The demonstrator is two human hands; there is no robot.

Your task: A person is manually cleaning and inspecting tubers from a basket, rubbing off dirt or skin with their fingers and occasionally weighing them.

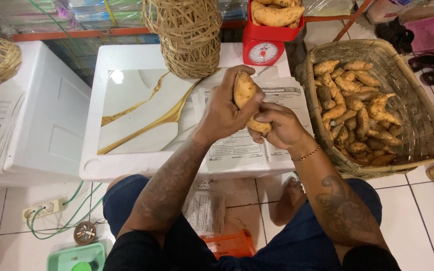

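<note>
Left hand (224,113): your fingers wrap the upper end of the sweet potato (244,93).
Right hand (280,125): fingers pinch its lower end, above the white foam box (126,165).
Risk: it could slip and drop onto the printed sheets (237,148) if your grip loosens.
Labels: white rectangular printed sheets under your hands; red scale (264,45) with a round white dial behind; woven basket (418,125) of sweet potatoes at right.

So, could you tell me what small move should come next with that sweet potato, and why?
Probably turn the sweet potato within the left hand: both hands grip it above the white box, and the right hand covers its lower end, so that part stays unseen.
</note>
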